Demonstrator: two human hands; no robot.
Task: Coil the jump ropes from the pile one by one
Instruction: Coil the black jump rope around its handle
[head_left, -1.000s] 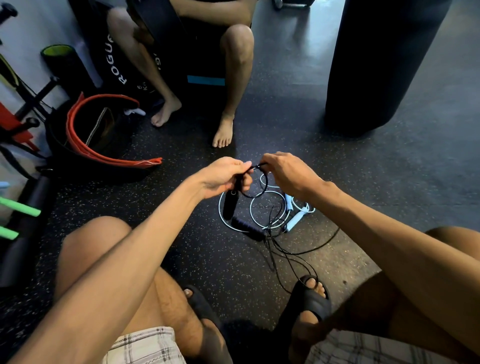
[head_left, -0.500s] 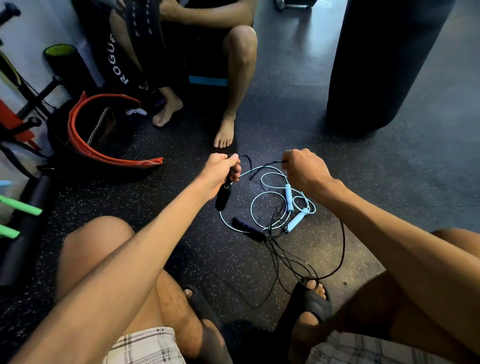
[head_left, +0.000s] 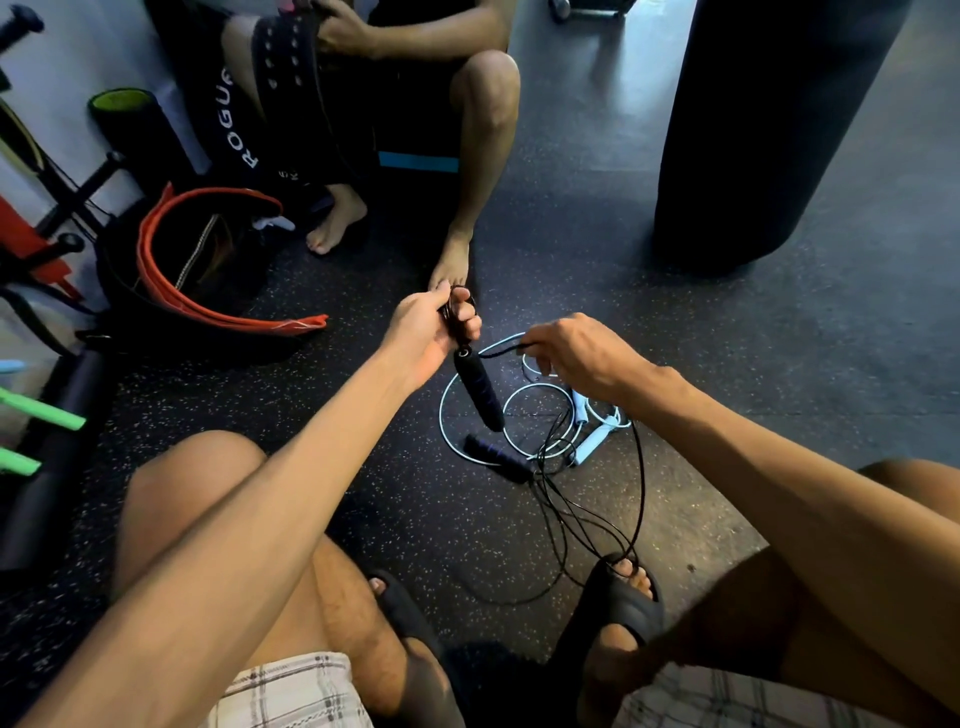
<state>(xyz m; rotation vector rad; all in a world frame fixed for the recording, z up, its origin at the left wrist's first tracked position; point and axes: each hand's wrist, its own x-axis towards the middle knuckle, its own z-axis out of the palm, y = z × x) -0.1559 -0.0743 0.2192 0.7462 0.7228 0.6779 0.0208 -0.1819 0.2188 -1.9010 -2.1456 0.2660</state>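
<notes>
A black jump rope is partly lifted off the floor. My left hand (head_left: 434, 332) grips a small bundle of its cord, and one black handle (head_left: 479, 389) dangles below that fist. My right hand (head_left: 576, 358) pinches the black cord just to the right, and the cord (head_left: 640, 488) trails down from it in loose loops toward my sandals. The rope's other black handle (head_left: 496, 457) lies on the floor. A light blue jump rope (head_left: 540, 415) lies in loose rings beneath my hands, with its pale handles (head_left: 592, 436) to the right.
A person sits facing me with bare feet (head_left: 451, 265) just beyond my left hand. A black punching bag (head_left: 763, 130) stands at the right. An orange-rimmed bag (head_left: 208, 270) and gym gear crowd the left wall. My own sandalled feet (head_left: 618, 603) are near the trailing cord.
My hands moved apart and then nearer again; the left hand rose away from me with the cord, and the dangling handle now hangs lower below it. The trailing cord shifted toward my right foot.
</notes>
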